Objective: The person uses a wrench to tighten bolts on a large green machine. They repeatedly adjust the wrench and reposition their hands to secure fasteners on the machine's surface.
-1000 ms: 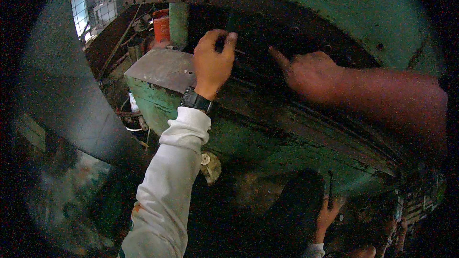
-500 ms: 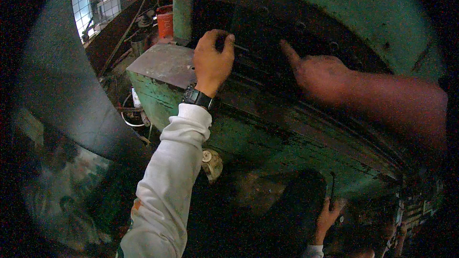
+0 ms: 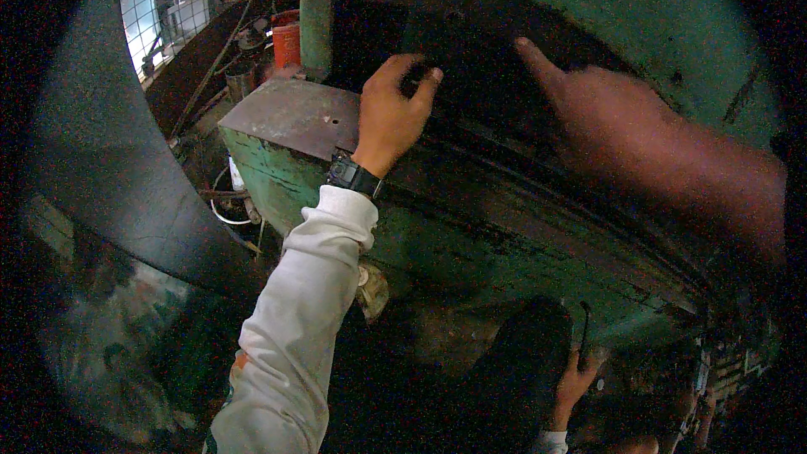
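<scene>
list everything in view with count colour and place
machine: 1, green and dark metal, centre and top
curved panel: 1, grey, far left
gridded opening: 1, bright, upper left
container: 1, red, upper left
cylinder: 1, grey, upper left
curved strand: 1, white, left
fitting: 1, cream, lower middle
hooked rod: 1, black, in the right hand
clutter: too dim to count, lower right
another person's hand: 1, bare, right side
watch: 1, black, left of centre
sleeves: 2, white, lower half
left hand: 1, bare, fingers curled, at the machine
right hand: 1, bare, lower right
</scene>
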Demonstrator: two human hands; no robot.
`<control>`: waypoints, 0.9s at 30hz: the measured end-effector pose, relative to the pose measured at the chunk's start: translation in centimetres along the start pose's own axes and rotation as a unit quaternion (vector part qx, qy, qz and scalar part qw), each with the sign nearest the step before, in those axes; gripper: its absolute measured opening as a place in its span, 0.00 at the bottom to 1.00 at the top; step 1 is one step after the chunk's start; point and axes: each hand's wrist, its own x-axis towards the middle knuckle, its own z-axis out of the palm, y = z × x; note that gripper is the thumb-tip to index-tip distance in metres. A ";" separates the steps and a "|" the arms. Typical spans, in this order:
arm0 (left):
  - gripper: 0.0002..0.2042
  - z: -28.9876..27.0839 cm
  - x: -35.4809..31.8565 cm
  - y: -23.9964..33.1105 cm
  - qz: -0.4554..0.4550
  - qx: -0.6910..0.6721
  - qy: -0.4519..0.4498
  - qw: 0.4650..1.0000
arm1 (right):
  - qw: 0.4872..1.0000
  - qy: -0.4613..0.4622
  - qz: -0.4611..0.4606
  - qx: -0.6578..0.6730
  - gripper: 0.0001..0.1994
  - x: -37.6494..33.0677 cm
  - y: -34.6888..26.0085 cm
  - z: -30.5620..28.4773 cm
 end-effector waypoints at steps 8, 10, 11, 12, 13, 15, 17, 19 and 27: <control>0.21 -0.2 -0.1 0.8 -0.026 -0.017 -0.009 0.999 | 0.982 0.111 -0.100 0.118 0.27 -1.8 -2.8 1.1; 0.24 0.2 0.1 1.3 -0.038 -0.033 -0.028 0.998 | 0.985 0.038 -0.063 0.158 0.27 -3.5 -8.6 0.4; 0.26 0.2 0.3 1.4 -0.043 -0.039 -0.038 0.998 | 0.989 -0.033 -0.038 0.142 0.25 -4.1 -12.6 0.1; 0.28 0.0 0.8 0.8 -0.059 -0.070 -0.059 0.994 | 0.986 -0.105 -0.016 0.128 0.24 -4.2 -15.8 1.0; 0.31 0.5 0.9 0.0 -0.073 -0.098 -0.084 0.989 | 0.977 -0.168 -0.034 0.125 0.22 -4.0 -16.8 2.4; 0.35 0.8 2.2 -0.1 -0.118 -0.173 -0.183 0.960 | 0.935 -0.295 -0.064 0.187 0.17 -3.6 -19.7 4.5; 0.39 0.2 4.0 0.8 -0.169 -0.241 -0.327 0.898 | 0.873 -0.384 -0.088 0.288 0.14 -4.3 -24.0 6.2; 0.39 0.6 4.3 1.9 -0.168 -0.220 -0.340 0.899 | 0.848 -0.416 -0.106 0.310 0.13 -5.2 -28.3 6.2; 0.34 1.5 0.1 4.9 -0.174 -0.235 -0.313 0.904 | 0.901 -0.286 -0.267 0.187 0.13 -3.6 -32.6 6.0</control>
